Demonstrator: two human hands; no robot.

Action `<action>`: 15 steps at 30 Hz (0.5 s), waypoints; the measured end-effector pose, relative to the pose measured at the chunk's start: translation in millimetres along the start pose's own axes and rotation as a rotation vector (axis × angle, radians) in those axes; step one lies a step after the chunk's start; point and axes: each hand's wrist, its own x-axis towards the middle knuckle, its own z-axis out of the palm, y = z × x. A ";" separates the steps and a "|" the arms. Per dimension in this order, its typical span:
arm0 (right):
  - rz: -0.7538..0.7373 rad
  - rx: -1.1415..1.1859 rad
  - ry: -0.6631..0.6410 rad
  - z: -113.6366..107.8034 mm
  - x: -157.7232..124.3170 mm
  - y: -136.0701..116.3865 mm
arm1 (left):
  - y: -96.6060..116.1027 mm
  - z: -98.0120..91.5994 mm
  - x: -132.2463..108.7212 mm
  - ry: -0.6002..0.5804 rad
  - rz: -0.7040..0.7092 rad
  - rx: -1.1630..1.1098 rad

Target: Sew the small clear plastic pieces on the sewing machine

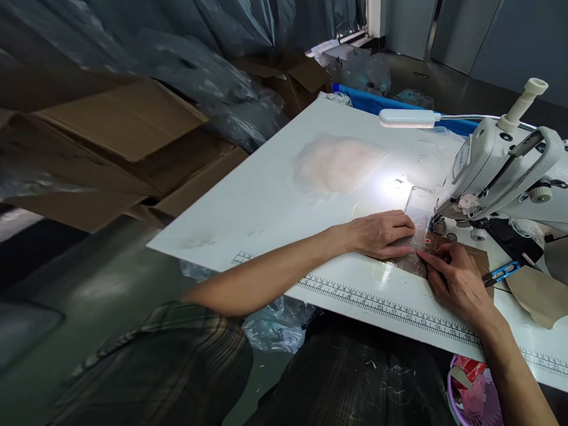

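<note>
My left hand (381, 233) lies flat and released on the clear plastic piece (420, 222), on the worktop (275, 194) at the sewing machine (502, 166). My right hand (455, 280) presses with its fingertips, grip indiscernible. Even, flat pressure likely keeps it straight.

Left hand (381, 235) flat, right hand (453, 280) beside it, fingers pressed down

A printed ruler scale (402, 309) runs along the near edge of the white table (275, 194). Its small black numbers rise toward the right, and 13, 15 and 16 can be made out; the rest are too small or blurred. A panel on the sewing machine (461, 159) and red marks on the clear plastic piece (419, 226) cannot be read.
</note>
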 end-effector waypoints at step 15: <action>0.017 0.012 -0.020 -0.2 0.1 -1.0 | 7.1 0.2 5.0 -0.049 -0.044 0.224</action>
